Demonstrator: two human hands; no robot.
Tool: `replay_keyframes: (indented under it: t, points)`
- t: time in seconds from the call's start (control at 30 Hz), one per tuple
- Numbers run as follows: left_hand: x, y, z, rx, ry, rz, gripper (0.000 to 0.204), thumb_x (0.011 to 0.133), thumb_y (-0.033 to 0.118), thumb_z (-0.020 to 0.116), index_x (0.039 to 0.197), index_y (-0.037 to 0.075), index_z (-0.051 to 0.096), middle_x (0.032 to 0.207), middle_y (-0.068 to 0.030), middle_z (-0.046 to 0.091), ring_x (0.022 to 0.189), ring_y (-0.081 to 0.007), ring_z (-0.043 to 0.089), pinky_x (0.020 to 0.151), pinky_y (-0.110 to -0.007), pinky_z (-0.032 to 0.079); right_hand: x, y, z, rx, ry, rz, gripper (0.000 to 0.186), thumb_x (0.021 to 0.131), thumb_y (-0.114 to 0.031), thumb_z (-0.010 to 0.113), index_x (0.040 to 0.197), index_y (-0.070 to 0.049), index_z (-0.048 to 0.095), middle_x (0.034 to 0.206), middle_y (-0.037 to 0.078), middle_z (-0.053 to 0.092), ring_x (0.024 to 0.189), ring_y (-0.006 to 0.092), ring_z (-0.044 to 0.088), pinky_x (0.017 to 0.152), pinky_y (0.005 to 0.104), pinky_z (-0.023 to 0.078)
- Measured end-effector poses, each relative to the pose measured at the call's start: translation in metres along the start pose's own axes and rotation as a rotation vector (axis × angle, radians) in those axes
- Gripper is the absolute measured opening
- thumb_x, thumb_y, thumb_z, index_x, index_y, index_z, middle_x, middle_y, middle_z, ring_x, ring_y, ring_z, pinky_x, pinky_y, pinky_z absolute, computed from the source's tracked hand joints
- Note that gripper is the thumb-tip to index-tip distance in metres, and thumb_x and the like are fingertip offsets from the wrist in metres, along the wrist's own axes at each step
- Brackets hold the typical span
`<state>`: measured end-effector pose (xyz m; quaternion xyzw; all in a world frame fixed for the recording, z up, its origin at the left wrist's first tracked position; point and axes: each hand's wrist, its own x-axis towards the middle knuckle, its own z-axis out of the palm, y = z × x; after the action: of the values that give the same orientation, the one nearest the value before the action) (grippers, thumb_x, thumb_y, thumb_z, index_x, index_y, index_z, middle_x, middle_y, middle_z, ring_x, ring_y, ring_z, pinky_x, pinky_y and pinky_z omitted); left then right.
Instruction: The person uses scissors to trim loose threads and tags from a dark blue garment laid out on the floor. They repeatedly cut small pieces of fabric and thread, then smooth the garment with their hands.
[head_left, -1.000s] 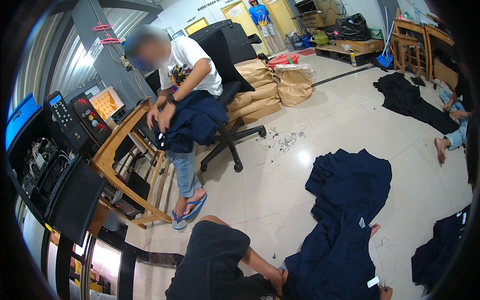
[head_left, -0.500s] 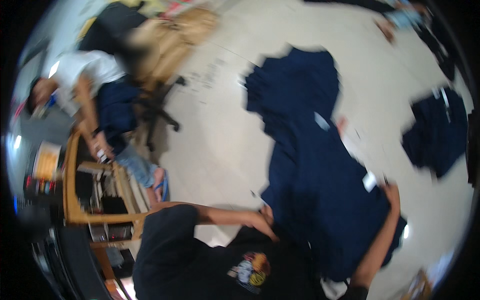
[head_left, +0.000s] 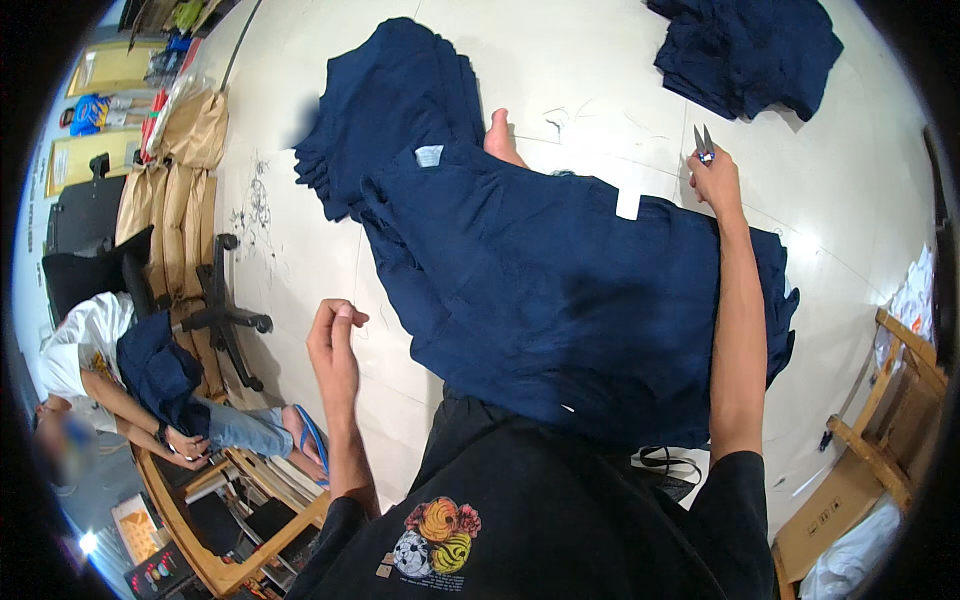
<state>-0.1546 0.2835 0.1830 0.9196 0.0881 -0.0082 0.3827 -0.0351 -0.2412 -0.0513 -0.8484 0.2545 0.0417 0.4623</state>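
A pile of navy garments point(head_left: 560, 290) with white labels lies over my lap and on the tiled floor point(head_left: 880, 170), with my bare foot point(head_left: 500, 140) poking out behind it. My right hand point(head_left: 713, 175) grips small metal snips point(head_left: 704, 140) above the floor, just past the pile's upper right edge. Left of the pile, my left hand point(head_left: 335, 335) is raised with fingertips pinched on what looks like a fine thread, apart from the fabric.
Another navy pile point(head_left: 750, 50) lies ahead at right. A co-worker point(head_left: 90, 350) sits at left holding navy cloth, beside a chair base point(head_left: 220, 315), paper sacks point(head_left: 165, 230) and a wooden desk point(head_left: 250, 540). A wooden frame point(head_left: 890, 420) and cardboard point(head_left: 830, 500) stand at lower right.
My view has swung down onto my lap. My left hand has come away from the fabric and risen at left; my right hand with the snips has moved forward, off the garment's edge.
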Motion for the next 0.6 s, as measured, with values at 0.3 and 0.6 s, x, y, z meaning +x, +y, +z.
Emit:
replay_keyframes:
  t: [0.3, 0.6]
  points:
    - [-0.021, 0.054, 0.1, -0.537, -0.396, 0.059, 0.049, 0.114, 0.037, 0.038, 0.102, 0.0, 0.068, 0.086, -0.0109, 0.069, 0.08, -0.0197, 0.066, 0.079, -0.034, 0.053, -0.003, -0.008, 0.0, -0.089, -0.143, -0.06, 0.037, 0.092, -0.021, 0.071, 0.117, 0.005, 0.065, 0.079, 0.022, 0.072, 0.058, 0.0288, 0.072, 0.066, 0.0419, 0.056]
    - [-0.028, 0.0, 0.138, -0.699, -0.832, -0.56, 0.061, 0.111, 0.05, 0.038, 0.128, -0.004, 0.062, 0.119, -0.0204, 0.072, 0.114, -0.031, 0.07, 0.1, -0.042, 0.056, -0.002, -0.013, 0.003, -0.102, -0.167, -0.057, 0.035, 0.09, -0.02, 0.07, 0.117, 0.002, 0.067, 0.08, 0.021, 0.073, 0.06, 0.0286, 0.072, 0.069, 0.0424, 0.056]
